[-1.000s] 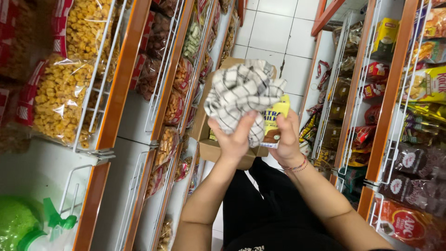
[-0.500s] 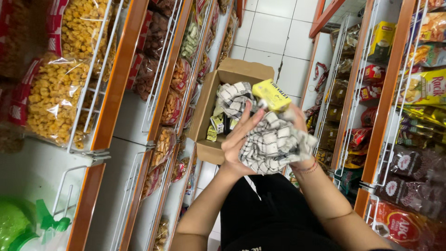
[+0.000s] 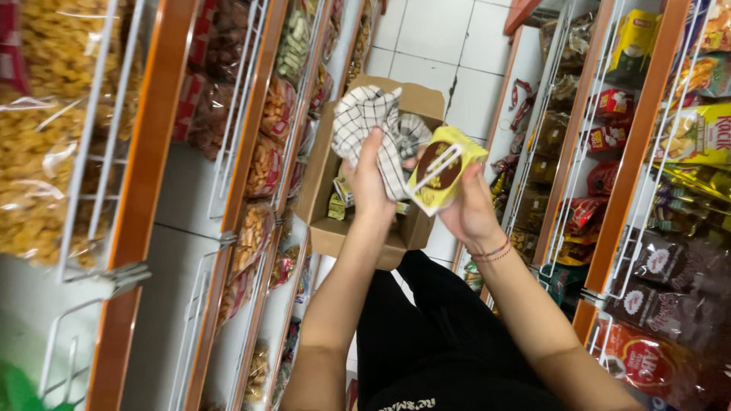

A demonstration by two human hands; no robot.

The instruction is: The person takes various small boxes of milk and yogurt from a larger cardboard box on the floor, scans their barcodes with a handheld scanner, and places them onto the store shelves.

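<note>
Aisle item, left to right: wire shelf racks (image 3: 99, 152) on the left are carrying clear bags of yellow snacks (image 3: 38, 175) and further packets of nuts (image 3: 263, 164), all hanging close to the person's elbow, so a wide swing of the arm is risking a bag being knocked off its rack. Next, the left hand (image 3: 369, 179) is closing its fingers on a black-and-white checked cloth (image 3: 365, 125), which is bunching loosely above the hand; a trailing fold is liable to catch on a rack wire or slip free and drop. Behind and below it, an open cardboard box (image 3: 324, 217) is sitting on the white tiled floor (image 3: 434, 34) with small packets (image 3: 339, 202) lying inside. To the right, the right hand (image 3: 464, 209) is gripping a small yellow carton with a brown round mark (image 3: 444, 169), held tilted and touching the cloth; the hold looks to be at the lower edge only, so rubbing pressure from the cloth is judged able to twist the carton out and send it down into the box or onto the floor. Far right, the shelves (image 3: 632, 152) of red, yellow and dark pouches are standing near the right forearm, where a jolt is equally able to dislodge stock.
</note>
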